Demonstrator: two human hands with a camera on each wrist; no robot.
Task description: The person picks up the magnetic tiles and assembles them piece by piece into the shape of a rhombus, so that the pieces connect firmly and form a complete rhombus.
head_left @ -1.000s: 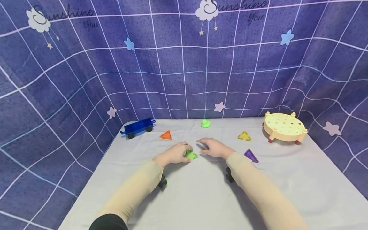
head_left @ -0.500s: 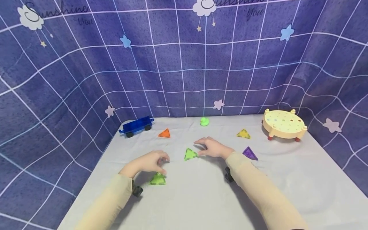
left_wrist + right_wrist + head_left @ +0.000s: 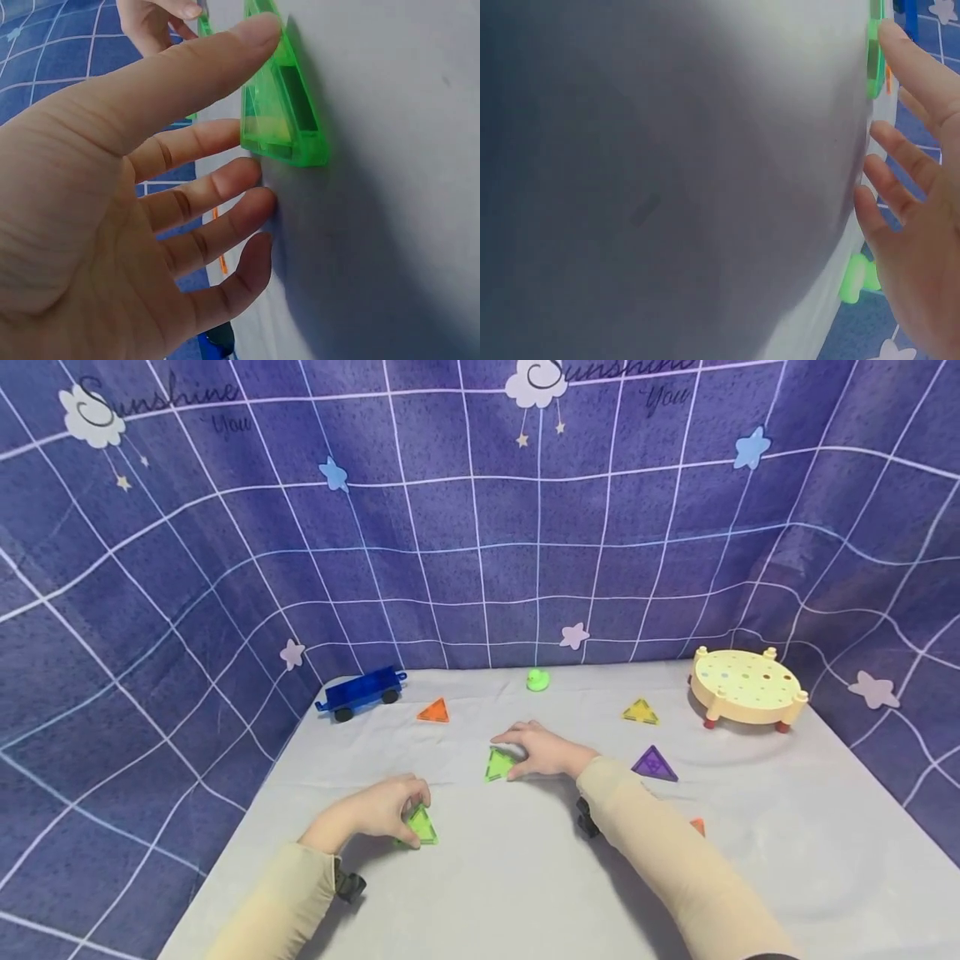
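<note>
Between the thumb and index finger of my left hand (image 3: 375,810) is a translucent green triangle tile (image 3: 423,827), pinched by its edges. In the left wrist view this tile (image 3: 289,120) stands tilted beside the thumb, with the other fingers loosely bent below. My right hand (image 3: 543,752) spans a second green triangle tile (image 3: 498,765) lying on the cloth, thumb at one corner and index finger at the far one. The right wrist view shows the thumb on that tile's edge (image 3: 874,60); the index finger's contact is mostly hidden.
On the pale cloth (image 3: 480,877) lie orange (image 3: 434,711), yellow (image 3: 641,712) and purple (image 3: 656,765) triangles. An orange corner (image 3: 698,826) shows beside the right sleeve. At the back are a blue wagon (image 3: 362,691), a green duck (image 3: 537,679) and a cream round stand (image 3: 746,687).
My left hand let go of the middle green triangle tile, moved left toward me and took the other one. My right hand shifted slightly left, over the middle tile.
</note>
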